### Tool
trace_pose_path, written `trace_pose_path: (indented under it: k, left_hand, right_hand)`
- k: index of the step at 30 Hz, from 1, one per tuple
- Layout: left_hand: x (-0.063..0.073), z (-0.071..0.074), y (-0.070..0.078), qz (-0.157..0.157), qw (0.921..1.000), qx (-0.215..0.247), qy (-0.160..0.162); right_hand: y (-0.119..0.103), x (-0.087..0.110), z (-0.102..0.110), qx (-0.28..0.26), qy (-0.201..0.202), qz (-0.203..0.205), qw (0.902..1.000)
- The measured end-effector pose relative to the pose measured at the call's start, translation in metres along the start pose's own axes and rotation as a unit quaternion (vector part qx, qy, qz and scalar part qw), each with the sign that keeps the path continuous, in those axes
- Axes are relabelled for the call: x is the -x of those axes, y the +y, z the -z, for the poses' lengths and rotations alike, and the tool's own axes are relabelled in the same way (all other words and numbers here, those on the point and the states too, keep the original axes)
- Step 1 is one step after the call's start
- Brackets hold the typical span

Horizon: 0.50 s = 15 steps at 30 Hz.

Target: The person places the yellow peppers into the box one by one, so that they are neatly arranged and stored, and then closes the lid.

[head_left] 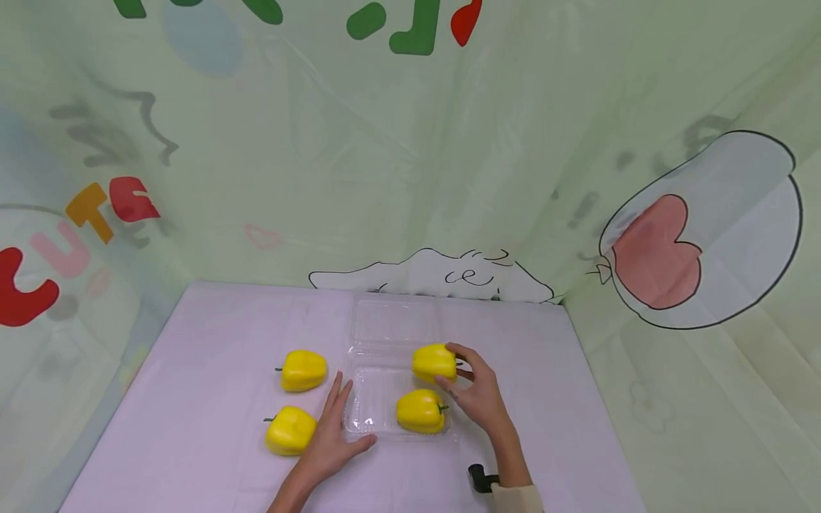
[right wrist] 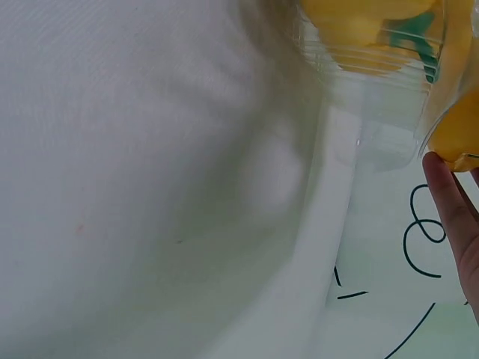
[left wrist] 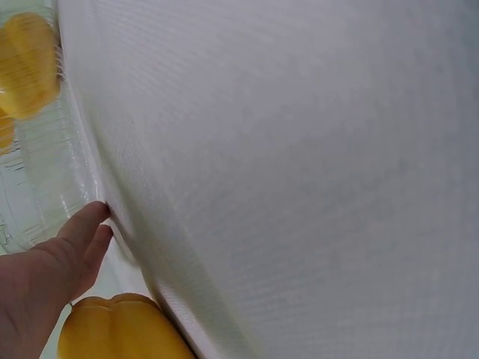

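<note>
A clear plastic clamshell box [head_left: 372,402] lies on the table, its lid [head_left: 394,320] folded back toward the wall. My right hand [head_left: 477,388] grips a yellow bell pepper [head_left: 432,363] between thumb and fingers at the box's back right corner. In front of it, a second yellow bell pepper [head_left: 420,412] sits inside the box, stem to the right. With fingers straight and thumb spread, my left hand [head_left: 330,438] is at the box's left edge. In the left wrist view, its fingertips are beside the clear wall [left wrist: 52,164], with a pepper [left wrist: 123,329] close by.
Two more yellow bell peppers stand left of the box, one farther back [head_left: 303,370] and one nearer [head_left: 291,430], partly behind the left hand. A black device [head_left: 481,479] is by the right sleeve [head_left: 518,499]. Printed curtains [head_left: 385,178] enclose the lilac table [head_left: 224,342] at back and sides.
</note>
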<state>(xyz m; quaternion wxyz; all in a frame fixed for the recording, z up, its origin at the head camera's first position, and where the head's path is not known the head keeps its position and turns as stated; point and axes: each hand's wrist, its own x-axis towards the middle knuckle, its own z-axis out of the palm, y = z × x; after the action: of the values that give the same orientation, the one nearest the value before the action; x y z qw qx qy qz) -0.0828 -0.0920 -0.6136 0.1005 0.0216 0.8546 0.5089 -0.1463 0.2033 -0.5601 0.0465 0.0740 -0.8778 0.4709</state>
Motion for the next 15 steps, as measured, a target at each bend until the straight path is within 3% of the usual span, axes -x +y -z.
trace_pose_path:
  k: [15]
  left_hand:
    - [-0.0001,0.0002,0.0001,0.000,1.0000,0.003,0.001]
  right_hand:
    - [-0.0035,-0.0059,-0.0052,0.022,-0.022,0.008,0.9995]
